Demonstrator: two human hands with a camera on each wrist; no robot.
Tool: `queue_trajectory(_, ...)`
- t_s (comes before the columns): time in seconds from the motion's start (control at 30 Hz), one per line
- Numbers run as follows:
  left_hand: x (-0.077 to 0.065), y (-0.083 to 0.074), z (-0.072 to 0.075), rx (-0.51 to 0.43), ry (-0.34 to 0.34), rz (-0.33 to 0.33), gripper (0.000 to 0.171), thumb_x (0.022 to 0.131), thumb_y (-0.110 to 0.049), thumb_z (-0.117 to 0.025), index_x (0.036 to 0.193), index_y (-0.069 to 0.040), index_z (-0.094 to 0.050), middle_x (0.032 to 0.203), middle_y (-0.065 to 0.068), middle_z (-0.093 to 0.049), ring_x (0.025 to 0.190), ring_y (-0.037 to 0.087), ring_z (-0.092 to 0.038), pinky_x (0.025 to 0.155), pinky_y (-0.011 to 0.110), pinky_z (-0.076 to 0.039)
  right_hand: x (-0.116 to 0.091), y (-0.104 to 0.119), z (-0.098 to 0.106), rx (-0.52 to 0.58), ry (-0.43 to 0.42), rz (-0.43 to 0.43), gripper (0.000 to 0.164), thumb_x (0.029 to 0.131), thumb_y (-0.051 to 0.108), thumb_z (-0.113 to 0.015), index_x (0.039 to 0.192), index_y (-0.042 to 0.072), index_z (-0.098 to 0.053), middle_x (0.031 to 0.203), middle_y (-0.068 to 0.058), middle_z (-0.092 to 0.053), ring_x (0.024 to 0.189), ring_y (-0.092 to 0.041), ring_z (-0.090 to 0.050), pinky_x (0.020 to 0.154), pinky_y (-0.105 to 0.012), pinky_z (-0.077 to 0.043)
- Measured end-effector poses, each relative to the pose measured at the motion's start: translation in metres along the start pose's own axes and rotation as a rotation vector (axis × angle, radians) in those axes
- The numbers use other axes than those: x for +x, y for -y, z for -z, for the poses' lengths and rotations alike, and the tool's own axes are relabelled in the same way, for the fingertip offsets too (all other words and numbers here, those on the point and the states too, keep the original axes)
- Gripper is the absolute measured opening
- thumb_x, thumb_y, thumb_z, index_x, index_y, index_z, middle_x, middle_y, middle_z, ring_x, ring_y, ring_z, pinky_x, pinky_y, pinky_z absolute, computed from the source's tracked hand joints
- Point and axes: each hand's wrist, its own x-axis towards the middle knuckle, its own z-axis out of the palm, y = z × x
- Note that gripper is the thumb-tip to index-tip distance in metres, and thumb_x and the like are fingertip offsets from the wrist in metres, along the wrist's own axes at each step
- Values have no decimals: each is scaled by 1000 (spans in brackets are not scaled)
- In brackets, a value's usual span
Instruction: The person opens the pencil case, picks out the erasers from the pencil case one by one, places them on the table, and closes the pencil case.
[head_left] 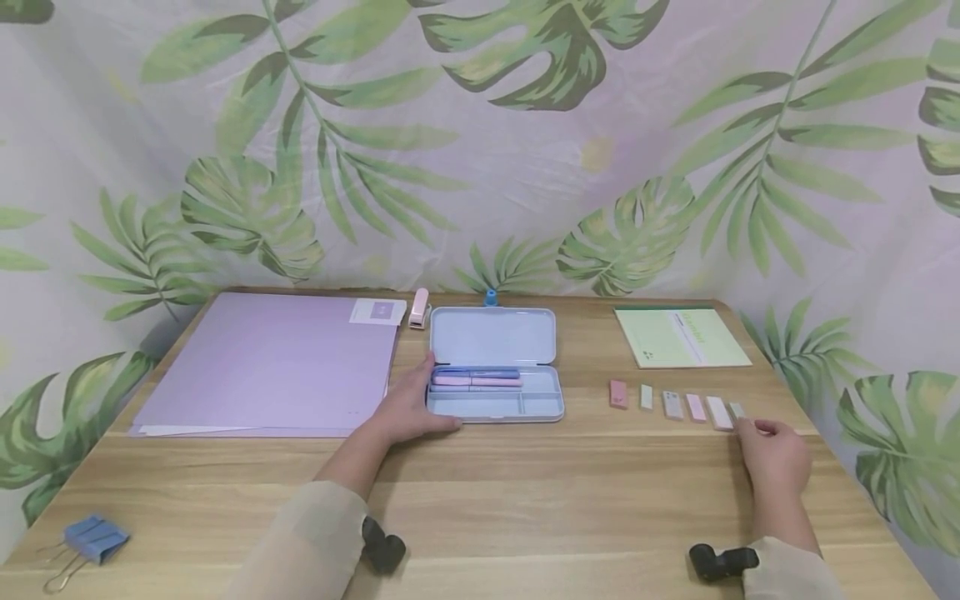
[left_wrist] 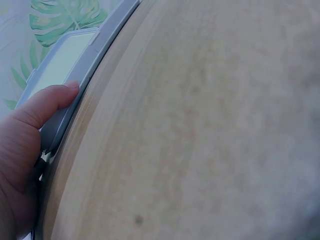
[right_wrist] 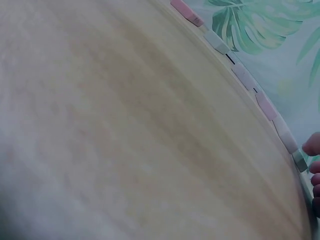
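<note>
A light blue pencil case (head_left: 492,333) lies with its lid up, pens (head_left: 480,382) in its long rear compartment. My left hand (head_left: 411,406) grips the case's left end, fingers along the side and thumb at the front edge. In the left wrist view the thumb (left_wrist: 55,102) presses the case's front wall (left_wrist: 95,65). On the right, my right hand (head_left: 776,458) pinches a small greyish-green eraser (head_left: 737,410) at the end of a row of erasers. The right wrist view shows its thumb and fingertips close around that eraser (right_wrist: 300,161).
Left of the row's end sit a white eraser (head_left: 719,413), pink ones and others. A green notebook (head_left: 652,337) lies behind them. Purple folder (head_left: 277,358), pink stapler (head_left: 419,308) and small blue object (head_left: 491,297) stand left and back; a blue binder clip (head_left: 96,537) lies front left.
</note>
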Motion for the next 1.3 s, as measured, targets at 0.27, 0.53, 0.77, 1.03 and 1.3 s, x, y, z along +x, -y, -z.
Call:
queue_trajectory(0.27, 0, 0, -1, 0, -3, 1, 129, 66, -55, -82, 157, -3, -7, 162, 21, -20, 148, 41, -23, 120, 53, -24, -8, 20, -2, 99, -31, 48, 59, 96, 43, -47, 135, -1, -55, 125, -23, -58, 105, -32, -54, 75, -32, -40)
queue_trajectory(0.53, 1, 0, -1, -7, -4, -2, 130, 66, -54, -82, 157, -3, -6, 162, 21, -19, 149, 40, -21, 121, 52, -23, -15, 63, -24, 177, 131, 97, 63, 98, 49, -47, 143, 6, -48, 143, -23, -49, 131, -38, -45, 106, -51, -40)
queue_trajectory(0.77, 1, 2, -1, -3, -10, -5, 130, 65, -55, -82, 157, -3, -6, 162, 21, -20, 148, 41, -22, 120, 53, -23, -25, 108, -54, 232, 247, 248, 64, 96, 55, -49, 141, 10, -51, 144, -17, -51, 134, -36, -45, 111, -51, -38)
queue_trajectory(1.03, 0, 5, 0, -7, -12, 8, 130, 66, -55, -82, 158, -4, -6, 162, 20, -19, 149, 40, -21, 121, 51, -23, -33, 168, -102, 306, 388, 339, 54, 96, 44, -57, 138, 11, -54, 138, -12, -57, 122, -30, -55, 104, -42, -47)
queue_trajectory(1.3, -1, 1, 1, 1, -7, 10, 129, 66, -54, -82, 158, -5, -6, 162, 20, -20, 149, 40, -22, 120, 52, -23, -30, 201, -136, 218, 407, 446, 48, 95, 34, -60, 135, 6, -58, 135, -17, -59, 127, -33, -53, 108, -45, -44)
